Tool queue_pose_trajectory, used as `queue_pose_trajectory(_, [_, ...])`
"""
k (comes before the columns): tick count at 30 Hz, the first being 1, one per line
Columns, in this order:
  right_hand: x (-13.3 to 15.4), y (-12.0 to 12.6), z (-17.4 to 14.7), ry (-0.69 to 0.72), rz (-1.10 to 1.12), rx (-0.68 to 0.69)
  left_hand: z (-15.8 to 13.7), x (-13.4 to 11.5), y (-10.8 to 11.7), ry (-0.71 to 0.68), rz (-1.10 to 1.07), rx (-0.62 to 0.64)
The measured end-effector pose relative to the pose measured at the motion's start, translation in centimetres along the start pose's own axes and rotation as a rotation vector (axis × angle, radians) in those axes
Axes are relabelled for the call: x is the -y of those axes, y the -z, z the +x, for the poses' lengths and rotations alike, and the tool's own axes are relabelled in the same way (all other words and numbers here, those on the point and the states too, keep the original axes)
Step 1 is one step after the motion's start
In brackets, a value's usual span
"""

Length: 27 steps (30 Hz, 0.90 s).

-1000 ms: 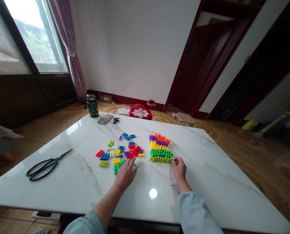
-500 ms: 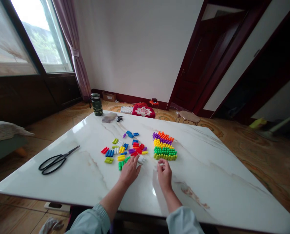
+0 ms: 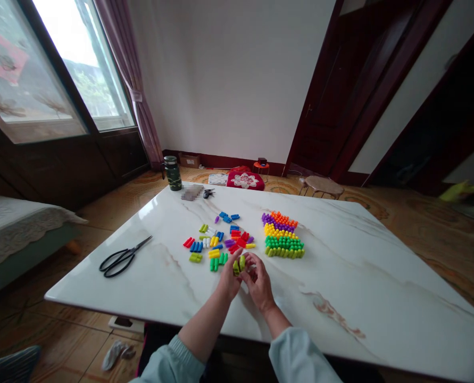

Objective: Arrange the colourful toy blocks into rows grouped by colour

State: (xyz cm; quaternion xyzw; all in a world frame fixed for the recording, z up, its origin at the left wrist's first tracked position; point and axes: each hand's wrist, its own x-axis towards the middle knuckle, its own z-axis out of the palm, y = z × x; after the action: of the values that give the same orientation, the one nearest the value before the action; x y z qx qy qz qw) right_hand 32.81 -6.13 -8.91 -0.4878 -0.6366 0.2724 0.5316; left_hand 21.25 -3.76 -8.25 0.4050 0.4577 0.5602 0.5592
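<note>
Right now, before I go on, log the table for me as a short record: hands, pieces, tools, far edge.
Left hand: holding lime pieces
Right hand: fingers curled close against the left; its grip is unclear
Loose pieces: mixed colours, scattered beyond and left of the hands
Standing rows: orange farthest, then purple, yellow, green, lime nearest
Scissors: lying left of the loose pieces, tips pointing away
Far-left corner: upright bottle, with keys to its right
</note>
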Motion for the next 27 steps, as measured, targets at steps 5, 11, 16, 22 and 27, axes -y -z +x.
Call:
queue_pose_trajectory(5, [-0.3, 0.0, 0.1, 0.038, -0.061, 0.027, -1.0, -0.4, -0.6, 0.304, -0.756, 0.048])
queue_pose_trajectory(11, [-0.9, -0.4, 0.2, -0.014, -0.051, -0.042, -1.3, -1.4, -0.2, 0.335, -0.914, 0.051])
queue_pose_trajectory(16, [-1.0, -0.5, 0.0, -0.127, -0.004, -0.108, -1.3, -1.4, -0.2, 0.328, -0.802, 0.080])
queue_pose_trajectory(22, [-1.6, -0.4, -0.1, -0.222, 0.101, -0.230, -0.1, -0.5, 0.1, -0.096, -0.091, -0.087])
queue_pose_trajectory(27, [-1.9, -0.2, 0.0, -0.143, -0.033, -0.305, 0.9, -0.8, 1.2, -0.285, 0.263, -0.080])
